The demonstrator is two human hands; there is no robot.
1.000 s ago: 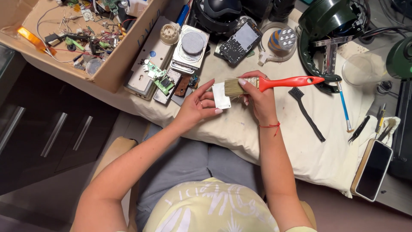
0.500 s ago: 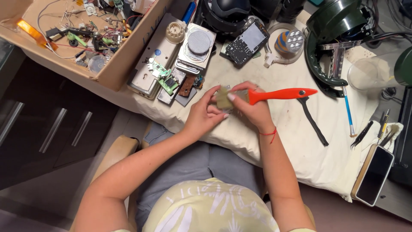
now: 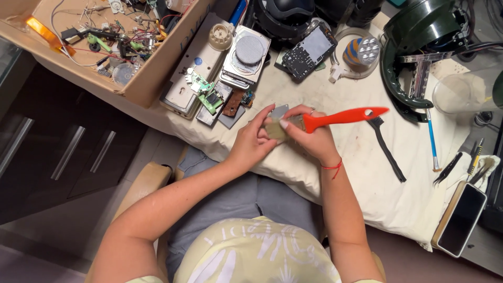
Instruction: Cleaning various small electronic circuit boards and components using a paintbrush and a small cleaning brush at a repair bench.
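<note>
Gripping red-handled paintbrush, right hand fingers; left hand clasping half-hidden grey plate.

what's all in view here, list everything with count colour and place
paintbrush: 1, red handle, pale bristles, held over the cloth at centre
small plate: 1, grey, between the two hands
cloth: 1, cream, covering the table
cardboard box: 1, brown, upper left, holding wires and small parts
circuit boards: a few, green, beside the box
disk drive: 1, silver, top centre
opened phone: 1, black, top centre
black brush: 1, black, right of the hands
thin blue tool: 1, blue, far right
tweezers: 1, black, right edge
smartphone: 1, black, lower right
left hand: on the plate
right hand: gripping the paintbrush
</note>
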